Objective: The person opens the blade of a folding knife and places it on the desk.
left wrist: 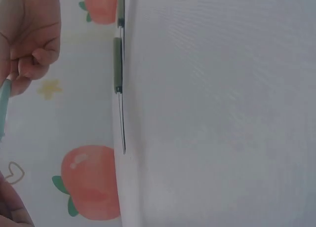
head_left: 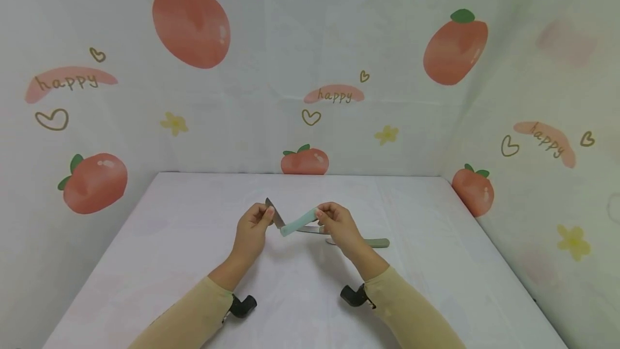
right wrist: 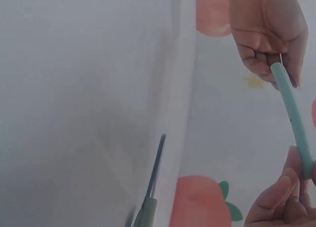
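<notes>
Between the two hands, raised over the table, is a folding knife with a mint-green handle (head_left: 300, 222). Its blade (head_left: 277, 215) stands at an angle to the handle, partly unfolded. The left hand (head_left: 251, 229) pinches the blade between thumb and fingers. At the other end, the right hand (head_left: 341, 229) grips the handle's tip with thumb and fingertips. The right wrist view shows the handle (right wrist: 291, 108) spanning from one hand to the other. Behind and below the right hand lie two more knives, one showing a green handle (head_left: 378, 243), the other mostly its blade (head_left: 308, 229).
A white cloth covers the table (head_left: 194, 203). Behind it hangs a white backdrop (head_left: 271, 123) printed with red fruit, yellow flowers and the word "happy". Black cameras (head_left: 242, 306) are strapped at both beige sleeves (head_left: 186, 314).
</notes>
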The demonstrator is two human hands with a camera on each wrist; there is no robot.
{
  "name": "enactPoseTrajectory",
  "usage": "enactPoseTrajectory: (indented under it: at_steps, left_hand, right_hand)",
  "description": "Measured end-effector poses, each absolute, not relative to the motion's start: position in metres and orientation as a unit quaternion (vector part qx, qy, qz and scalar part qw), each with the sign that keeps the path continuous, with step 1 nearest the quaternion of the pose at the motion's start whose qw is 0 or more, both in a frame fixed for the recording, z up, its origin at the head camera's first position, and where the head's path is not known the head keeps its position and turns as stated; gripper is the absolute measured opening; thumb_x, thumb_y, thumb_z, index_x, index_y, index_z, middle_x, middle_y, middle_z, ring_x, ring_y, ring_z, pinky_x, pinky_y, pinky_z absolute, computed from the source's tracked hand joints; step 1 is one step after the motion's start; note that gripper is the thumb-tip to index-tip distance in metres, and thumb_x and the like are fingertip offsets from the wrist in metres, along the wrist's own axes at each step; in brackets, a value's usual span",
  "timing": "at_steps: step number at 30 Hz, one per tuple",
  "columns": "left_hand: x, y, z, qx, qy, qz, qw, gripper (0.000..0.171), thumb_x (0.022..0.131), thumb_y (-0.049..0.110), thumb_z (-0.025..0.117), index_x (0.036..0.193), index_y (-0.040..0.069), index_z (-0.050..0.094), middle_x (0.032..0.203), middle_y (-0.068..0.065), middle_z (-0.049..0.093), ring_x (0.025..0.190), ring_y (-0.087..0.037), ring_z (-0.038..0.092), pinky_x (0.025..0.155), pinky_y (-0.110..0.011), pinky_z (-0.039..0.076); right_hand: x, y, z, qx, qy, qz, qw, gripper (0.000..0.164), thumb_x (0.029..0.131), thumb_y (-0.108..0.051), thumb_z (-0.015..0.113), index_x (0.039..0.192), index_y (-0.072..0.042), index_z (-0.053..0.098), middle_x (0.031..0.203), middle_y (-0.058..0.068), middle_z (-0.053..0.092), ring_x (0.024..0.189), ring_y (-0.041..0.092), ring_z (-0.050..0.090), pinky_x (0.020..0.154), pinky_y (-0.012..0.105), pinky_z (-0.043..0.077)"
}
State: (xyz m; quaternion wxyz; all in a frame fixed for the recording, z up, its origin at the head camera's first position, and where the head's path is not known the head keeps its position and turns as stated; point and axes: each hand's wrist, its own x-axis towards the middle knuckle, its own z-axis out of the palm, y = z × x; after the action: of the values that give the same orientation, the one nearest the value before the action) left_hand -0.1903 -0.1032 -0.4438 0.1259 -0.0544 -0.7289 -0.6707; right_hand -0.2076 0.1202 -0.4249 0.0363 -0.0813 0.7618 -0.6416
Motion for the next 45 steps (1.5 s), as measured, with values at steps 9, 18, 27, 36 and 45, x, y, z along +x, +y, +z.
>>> enactPoseTrajectory:
  at_steps: [9, 18, 27, 36, 45]
  left_hand:
    - [-0.192, -0.122, -0.449, -0.056, -0.748, -0.66, 0.04, 0.018, 0.099, 0.016, 0.066, 0.103, 0.0, 0.058, 0.086, -0.012, 0.072, 0.081, -0.023, 0.066, 0.076, -0.025, 0.053]
    - [-0.195, -0.135, -0.443, -0.096, -0.787, -0.608, -0.034, 0.021, 0.097, 0.016, 0.068, 0.105, 0.002, 0.054, 0.082, -0.008, 0.073, 0.076, -0.017, 0.065, 0.074, -0.027, 0.052]
    - [-0.201, -0.15, -0.438, -0.196, -0.784, -0.564, -0.168, 0.018, 0.096, 0.012, 0.067, 0.094, 0.001, 0.054, 0.082, -0.018, 0.072, 0.072, -0.019, 0.063, 0.07, -0.032, 0.051]
    - [-0.201, -0.149, -0.433, -0.209, -0.774, -0.577, -0.157, 0.018, 0.097, 0.009, 0.065, 0.09, 0.0, 0.052, 0.08, -0.017, 0.07, 0.071, -0.017, 0.063, 0.071, -0.034, 0.05]
    - [-0.204, -0.143, -0.429, -0.165, -0.763, -0.621, -0.063, 0.018, 0.098, 0.005, 0.063, 0.091, -0.002, 0.048, 0.078, -0.012, 0.07, 0.069, -0.012, 0.06, 0.067, -0.027, 0.048]
  right_hand:
    - [-0.211, 0.122, -0.425, -0.093, 0.761, -0.639, 0.067, 0.021, 0.101, -0.016, 0.062, 0.109, 0.004, 0.063, 0.089, 0.003, 0.068, 0.082, 0.02, 0.06, 0.067, 0.026, 0.048]
    - [-0.213, 0.127, -0.423, -0.134, 0.799, -0.567, 0.147, 0.019, 0.097, -0.018, 0.068, 0.105, 0.0, 0.07, 0.084, 0.003, 0.068, 0.076, 0.021, 0.056, 0.065, 0.03, 0.044]
    - [-0.213, 0.138, -0.419, -0.204, 0.803, -0.512, 0.226, 0.017, 0.098, -0.018, 0.066, 0.103, -0.002, 0.069, 0.083, 0.002, 0.069, 0.074, 0.025, 0.052, 0.066, 0.029, 0.044]
    - [-0.216, 0.138, -0.416, -0.205, 0.805, -0.514, 0.215, 0.016, 0.1, -0.019, 0.064, 0.102, -0.003, 0.066, 0.086, 0.004, 0.072, 0.081, 0.034, 0.056, 0.065, 0.029, 0.044]
    - [-0.215, 0.134, -0.415, -0.155, 0.808, -0.556, 0.116, 0.018, 0.101, -0.015, 0.061, 0.106, 0.003, 0.064, 0.089, 0.007, 0.071, 0.088, 0.037, 0.063, 0.076, 0.039, 0.053]
